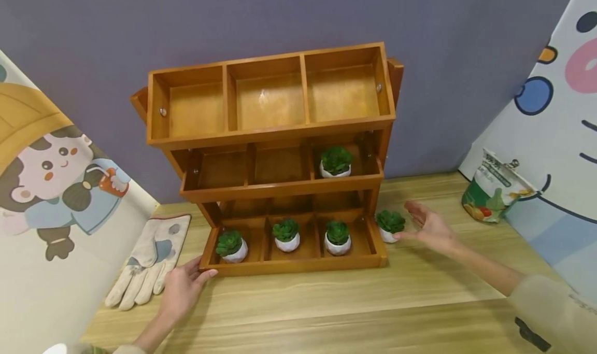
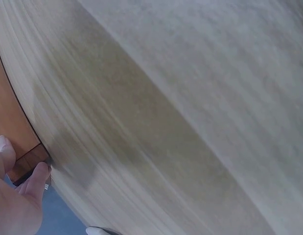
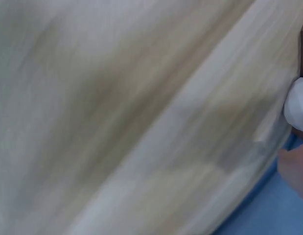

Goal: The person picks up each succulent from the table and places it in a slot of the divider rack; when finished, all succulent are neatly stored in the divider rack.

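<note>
A three-tier wooden shelf (image 1: 298, 265) with divided trays stands against the wall. My left hand (image 1: 181, 290) holds its lower left front corner; in the left wrist view the thumb lies on the front board and the fingers (image 2: 39, 178) at the board's end. To the right of the shelf, a small green succulent in a white pot (image 1: 389, 225) stands on the table. My right hand (image 1: 434, 232) is beside it, fingers spread and thumb near the pot. Whether the thumb touches is unclear. The right wrist view shows that white pot (image 3: 298, 105) at its edge.
Three potted succulents sit in the bottom tray, one per compartment: left (image 1: 231, 246), middle (image 1: 286, 235), right (image 1: 338, 237). Another succulent (image 1: 336, 161) is in the middle tier's right compartment. A pair of gloves (image 1: 151, 260) lies at left. A clipped pouch (image 1: 495, 188) stands at right.
</note>
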A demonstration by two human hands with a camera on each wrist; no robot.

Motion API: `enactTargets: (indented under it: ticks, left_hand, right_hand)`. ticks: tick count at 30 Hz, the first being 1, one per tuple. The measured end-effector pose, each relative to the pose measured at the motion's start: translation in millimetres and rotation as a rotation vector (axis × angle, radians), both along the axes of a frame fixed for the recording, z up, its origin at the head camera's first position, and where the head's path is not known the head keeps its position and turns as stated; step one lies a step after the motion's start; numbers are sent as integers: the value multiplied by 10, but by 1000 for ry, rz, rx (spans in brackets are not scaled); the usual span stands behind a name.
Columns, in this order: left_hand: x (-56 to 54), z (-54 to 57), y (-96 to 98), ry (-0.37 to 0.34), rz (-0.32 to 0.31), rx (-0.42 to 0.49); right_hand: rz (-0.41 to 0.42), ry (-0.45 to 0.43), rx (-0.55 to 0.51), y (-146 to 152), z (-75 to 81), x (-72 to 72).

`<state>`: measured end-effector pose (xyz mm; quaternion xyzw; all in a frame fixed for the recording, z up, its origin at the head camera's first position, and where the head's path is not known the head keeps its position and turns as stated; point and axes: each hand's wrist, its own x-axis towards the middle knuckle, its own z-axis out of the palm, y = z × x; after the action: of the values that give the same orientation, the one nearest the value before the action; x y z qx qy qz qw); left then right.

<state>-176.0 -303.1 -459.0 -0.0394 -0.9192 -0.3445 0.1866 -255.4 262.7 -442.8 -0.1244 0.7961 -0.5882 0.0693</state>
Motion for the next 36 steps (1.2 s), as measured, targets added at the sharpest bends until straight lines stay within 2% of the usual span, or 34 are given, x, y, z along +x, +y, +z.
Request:
enactTargets:
  ticks: [3,5,6,7,8,11,16,18,21,24,29,36]
  left_hand:
    - [-7,-7,-7,-13,6,2]
    - [-12,-15,-13,-17,9,-1]
    - [-13,-19,-15,-18,11,-3]
    - [-17,-21,-15,-18,13,-5]
    - [-19,-23,-14,-17,15,-6]
    - [-20,-24,-8,-20,21,-5]
    - [-14,-20,0,-30,22,4]
    - [-13,-18,-1,-28,19,9]
    - [-14,-14,-5,-18,17,8]
    - [-12,-8,-4,-12,15,3]
    - [-20,-1,-9,-6,13,-2]
    - [-18,-6,-15,-19,9,-8]
  right_hand:
    - [60,-101,-170,-16,-95,10]
    - [75,-127,-205,-44,-152,13]
    - [70,-120,-188,-62,-173,16]
    - [48,-74,-104,-82,-187,19]
    - [33,-52,-79,-99,-197,20]
    - [-61,36,53,-144,-214,27]
    - [-153,78,196,-145,-206,62]
    - [-180,86,219,-132,-174,88]
    - [-228,114,270,-112,-70,142]
    - [-245,117,302,-95,100,227]
    - [-184,107,288,-114,434,399]
    - [-95,196,200,-322,844,600]
